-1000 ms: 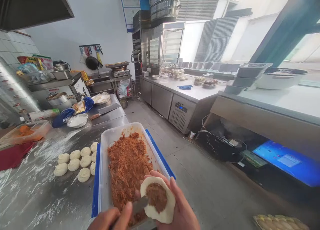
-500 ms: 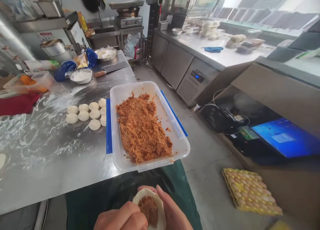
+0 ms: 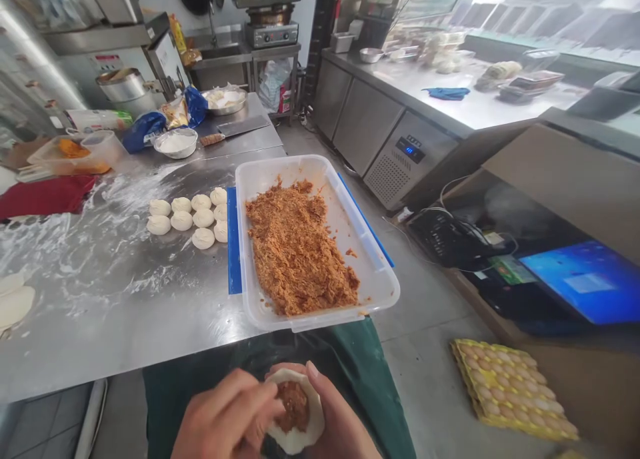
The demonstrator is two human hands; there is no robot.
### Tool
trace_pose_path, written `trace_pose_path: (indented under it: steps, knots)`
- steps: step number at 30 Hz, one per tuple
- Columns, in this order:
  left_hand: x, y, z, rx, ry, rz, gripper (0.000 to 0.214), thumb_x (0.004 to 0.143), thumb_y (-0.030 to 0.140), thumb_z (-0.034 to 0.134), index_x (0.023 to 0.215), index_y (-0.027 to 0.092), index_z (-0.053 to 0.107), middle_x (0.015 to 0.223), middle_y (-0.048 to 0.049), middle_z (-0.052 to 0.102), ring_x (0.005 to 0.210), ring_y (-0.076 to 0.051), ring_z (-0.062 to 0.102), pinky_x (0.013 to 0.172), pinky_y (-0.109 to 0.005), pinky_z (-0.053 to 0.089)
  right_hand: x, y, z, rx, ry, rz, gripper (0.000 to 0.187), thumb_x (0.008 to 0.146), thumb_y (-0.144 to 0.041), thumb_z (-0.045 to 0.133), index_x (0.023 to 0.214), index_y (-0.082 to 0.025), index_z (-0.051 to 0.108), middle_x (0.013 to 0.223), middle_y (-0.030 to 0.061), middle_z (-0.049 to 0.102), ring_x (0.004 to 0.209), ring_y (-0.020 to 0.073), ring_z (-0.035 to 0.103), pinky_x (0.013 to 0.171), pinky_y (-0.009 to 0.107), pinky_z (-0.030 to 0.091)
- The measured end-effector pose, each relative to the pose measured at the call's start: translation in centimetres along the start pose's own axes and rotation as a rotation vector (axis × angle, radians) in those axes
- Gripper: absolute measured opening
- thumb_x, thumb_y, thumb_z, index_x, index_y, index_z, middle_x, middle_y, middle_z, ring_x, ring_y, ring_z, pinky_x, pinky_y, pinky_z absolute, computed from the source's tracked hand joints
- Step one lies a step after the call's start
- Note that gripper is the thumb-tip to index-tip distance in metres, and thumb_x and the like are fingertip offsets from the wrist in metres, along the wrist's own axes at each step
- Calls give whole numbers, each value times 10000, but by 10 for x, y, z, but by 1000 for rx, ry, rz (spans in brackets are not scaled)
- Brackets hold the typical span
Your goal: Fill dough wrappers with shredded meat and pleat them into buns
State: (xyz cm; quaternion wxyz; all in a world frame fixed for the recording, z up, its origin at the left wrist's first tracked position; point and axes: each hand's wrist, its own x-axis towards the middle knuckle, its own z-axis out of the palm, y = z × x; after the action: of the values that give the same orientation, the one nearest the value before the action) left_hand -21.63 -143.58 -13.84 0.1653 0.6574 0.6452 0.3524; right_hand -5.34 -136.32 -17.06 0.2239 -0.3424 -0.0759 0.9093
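Head view: one camera looking down past a steel table (image 3: pixel 100 312) to the two hands at the bottom edge.
Dough round: a flat white disc of dough (image 3: pixel 300 416) with a brown mound of filling (image 3: pixel 293 406) on it — held below the near edge of the filling tub, over a dark green apron (image 3: pixel 360 359).
Right hand: the right hand (image 3: pixel 340 422) lies under the dough round, cupped, with its fingers curled up around the far rim; the fingers are bent, not spread flat.
Left hand: the left hand (image 3: pixel 227 419) comes in from the left of the dough round, fingers bunched together and their tips pressed onto the filling. Whether it holds a tool cannot be told.
Filling tub: a clear plastic tub (image 3: pixel 370 246) of shredded orange-brown filling (image 3: pixel 297 249) sits at the table's near right corner on a blue lid (image 3: pixel 233 246), its near end hanging over the table edge.
Dough balls: a cluster of small white dough balls (image 3: pixel 187 216) lies just left of the filling tub, touching one another, on a floured patch.
Flat rounds: pale flattened rounds (image 3: pixel 15 302) lie well left of the filling tub at the frame edge.
Beyond the tub: a bowl of flour (image 3: pixel 175 142), a cleaver (image 3: pixel 235 128) and a red cloth (image 3: pixel 45 194) — all farther back on the table.
Floor: a tray of eggs (image 3: pixel 515 389) lies on the floor to the right of the filling tub.
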Motion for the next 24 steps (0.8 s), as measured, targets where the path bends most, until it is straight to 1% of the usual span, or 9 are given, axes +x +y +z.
trace_pose_path:
  steps: [4,6,8,10,13,16,19,22,24]
  knots:
    - [6,-15,-6,-235,-128,-285,171,1036,253,599,1136,268,738,1024,-20,733,861,-118,732,713,-161,566,-1,-1,1,-118,7,15,547,893,-598,739,1204,-148,760,1049,125,808,938,257,713,857,351,516]
    - [8,-17,-4,-303,-157,-359,168,1043,276,587,1043,265,755,975,-3,725,842,-115,715,720,-172,557,-2,-2,0,-230,-3,-10,538,836,-552,822,1216,-180,741,1024,92,794,901,238,696,819,330,495]
    - [9,-16,-1,-323,-173,-395,177,1048,271,569,1041,266,746,983,3,722,856,-115,706,737,-182,554,-1,-4,-1,-375,-42,-82,510,803,-513,868,1173,-188,734,977,64,769,836,200,648,764,297,451]
    - [9,-14,2,-324,-198,-380,214,1052,246,552,1162,291,730,1050,3,726,912,-117,711,779,-187,560,0,-6,0,-503,-95,-141,460,836,-532,835,1105,-175,728,916,49,727,789,176,588,732,289,413]
    - [7,-14,6,-300,-213,-299,319,1060,206,527,1289,341,704,1058,12,728,941,-112,718,837,-200,560,0,-10,4,-595,-110,-149,429,910,-573,737,1068,-175,707,870,29,658,770,171,529,719,300,392]
    - [5,-17,8,-246,-197,-218,374,1052,162,518,1350,326,674,1043,-5,725,915,-117,722,793,-203,562,-2,-15,8,-636,-105,-148,418,924,-578,710,1060,-183,693,898,29,636,815,186,517,754,313,399]
    - [2,-21,9,-201,-198,-176,404,1035,121,527,1357,326,660,1025,-2,719,871,-108,720,756,-194,556,-3,-17,9,-685,-135,-140,424,918,-581,708,1074,-187,684,930,36,636,858,206,526,786,327,410]
    - [1,-22,8,-162,-183,-134,414,1032,112,533,1386,306,623,1031,-10,715,893,-113,724,767,-196,560,-2,-18,8,-731,-138,-151,411,946,-570,670,1102,-190,669,939,37,637,862,211,531,795,335,414]
    - [2,-20,7,-132,-192,-114,353,1024,109,532,1317,273,639,999,-14,700,857,-119,713,740,-203,561,-2,-20,8,-749,-149,-152,404,961,-566,648,1101,-187,660,931,33,628,853,209,523,790,337,411]
